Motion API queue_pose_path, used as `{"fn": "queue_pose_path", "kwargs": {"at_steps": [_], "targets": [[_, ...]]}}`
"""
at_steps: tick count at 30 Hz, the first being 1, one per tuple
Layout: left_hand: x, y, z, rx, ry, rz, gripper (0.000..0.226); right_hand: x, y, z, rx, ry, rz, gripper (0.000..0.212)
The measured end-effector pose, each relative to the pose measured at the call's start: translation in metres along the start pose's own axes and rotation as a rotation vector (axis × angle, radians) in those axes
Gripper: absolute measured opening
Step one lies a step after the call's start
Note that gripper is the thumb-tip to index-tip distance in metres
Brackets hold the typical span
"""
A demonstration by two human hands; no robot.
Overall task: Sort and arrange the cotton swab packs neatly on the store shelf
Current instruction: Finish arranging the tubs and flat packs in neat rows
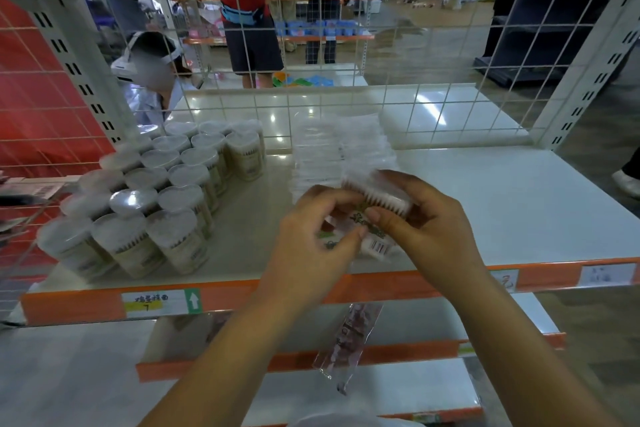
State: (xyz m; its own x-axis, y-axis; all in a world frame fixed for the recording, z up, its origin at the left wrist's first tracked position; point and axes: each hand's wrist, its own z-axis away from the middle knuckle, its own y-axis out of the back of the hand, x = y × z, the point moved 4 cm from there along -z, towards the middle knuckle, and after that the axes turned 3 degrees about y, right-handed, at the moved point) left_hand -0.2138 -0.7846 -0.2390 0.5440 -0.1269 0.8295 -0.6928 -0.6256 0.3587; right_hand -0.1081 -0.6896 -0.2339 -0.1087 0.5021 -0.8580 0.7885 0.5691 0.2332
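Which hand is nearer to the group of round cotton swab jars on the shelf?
Left. The left hand is just right of the jars, not touching them. The right hand is farther right, holding the flat swab pack together with the left.

Two bare forearms enter from the near edge. No sleeves visible on either; both arms uncovered up to the frame edge. Left hand (313,236): no ring, watch or glove seen. Right hand (420,218): likewise bare, no wristband. Nails short, unpainted where visible. No other clothing of the wearer shows.
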Motion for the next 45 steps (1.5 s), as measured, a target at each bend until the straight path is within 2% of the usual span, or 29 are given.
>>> {"fn": "queue_pose_path", "kwargs": {"at_steps": [6, 10, 14, 16, 19, 21, 23, 27, 29, 33, 37, 39, 45], "targets": [[-0.015, 0.018, -0.008, -0.031, 0.023, -0.209, 0.036, 0.016, 0.018, -0.008, 0.019, -0.124, -0.114, 0.039], [-0.035, 0.026, -0.009, -0.075, 0.058, -0.355, 0.033, 0.029, 0.027, -0.010, 0.004, -0.201, -0.139, 0.037], [-0.057, 0.033, -0.008, -0.070, 0.104, -0.446, 0.041, 0.047, 0.033, -0.011, -0.011, -0.270, -0.083, 0.039], [-0.066, 0.033, -0.006, -0.069, 0.120, -0.459, 0.035, 0.059, 0.032, -0.010, -0.025, -0.306, -0.065, 0.039], [-0.073, 0.028, -0.005, -0.085, 0.060, -0.488, 0.037, 0.075, 0.026, -0.007, -0.079, -0.337, 0.008, 0.037], [-0.078, 0.024, -0.004, -0.105, 0.012, -0.517, 0.045, 0.080, 0.022, -0.004, -0.125, -0.270, 0.120, 0.036], [-0.080, 0.021, -0.003, -0.098, -0.023, -0.553, 0.042, 0.081, 0.019, -0.003, -0.139, -0.124, 0.272, 0.036], [-0.080, 0.018, -0.004, -0.056, -0.071, -0.619, 0.038, 0.083, 0.017, 0.001, -0.068, 0.158, 0.600, 0.035], [-0.079, 0.015, -0.005, -0.041, -0.100, -0.653, 0.037, 0.081, 0.016, 0.001, -0.031, 0.224, 0.707, 0.035], [-0.078, 0.013, -0.007, -0.022, -0.133, -0.695, 0.039, 0.077, 0.010, 0.001, -0.052, 0.245, 0.816, 0.042], [-0.080, 0.009, -0.010, -0.059, -0.161, -0.719, 0.038, 0.081, 0.003, 0.001, -0.140, 0.201, 0.725, 0.048], [-0.079, 0.007, -0.012, -0.075, -0.189, -0.718, 0.036, 0.083, 0.003, 0.000, -0.137, 0.232, 0.720, 0.045], [-0.084, 0.006, -0.018, -0.052, -0.191, -0.642, 0.035, 0.087, -0.002, -0.009, -0.118, 0.166, 0.691, 0.046]]}}
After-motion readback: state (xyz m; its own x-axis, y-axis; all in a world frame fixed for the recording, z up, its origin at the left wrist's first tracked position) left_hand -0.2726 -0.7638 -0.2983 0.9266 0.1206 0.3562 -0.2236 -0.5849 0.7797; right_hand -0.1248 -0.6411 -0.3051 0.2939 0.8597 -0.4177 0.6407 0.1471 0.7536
